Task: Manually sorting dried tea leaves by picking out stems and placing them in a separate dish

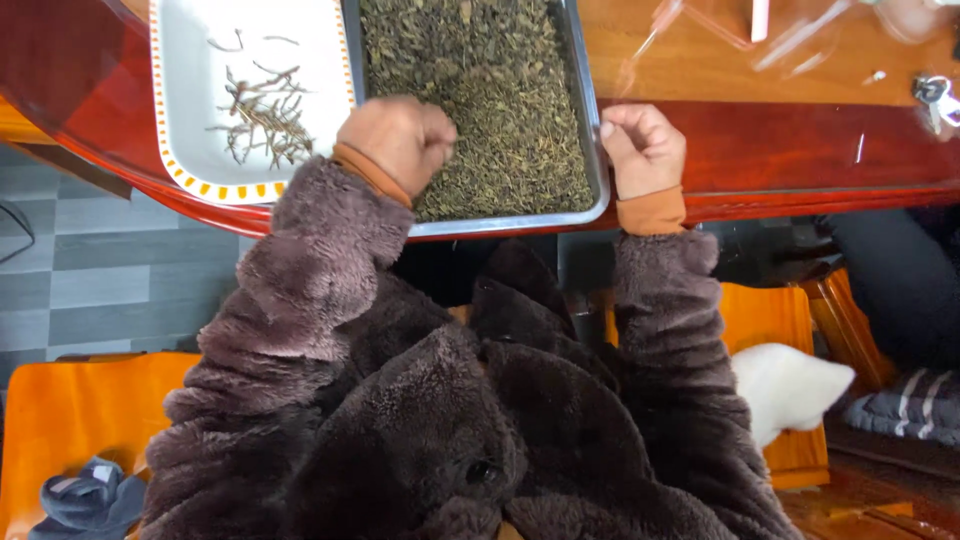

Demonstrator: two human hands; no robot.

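The left hand [398, 140] is curled into a loose fist over the near left corner of the metal tray [590, 150], its fingers bunched down into the dried leaves [480, 90]; whether it pinches a stem or only touches the heap cannot be told, since the knuckles hide the fingertips. The right hand [643, 148] is half closed and rests on the tray's right rim near its front corner, thumb and fingers folded against the edge as if steadying it, holding nothing else that shows. The leaves fill the tray and stretch away from both hands, the tray's long axis running straight ahead from the person across the bench [780, 140]. Just left of the left hand, touching or nearly touching the tray's left side, lies a white dish [190, 60] with an orange dotted border, bearing a small scatter of thin stems [262, 115]. The stems lie ahead and to the left of the left hand, which is much the nearer of the two; the right hand is well apart from them, the whole tray between. Keys [935, 92] lie far to the right.
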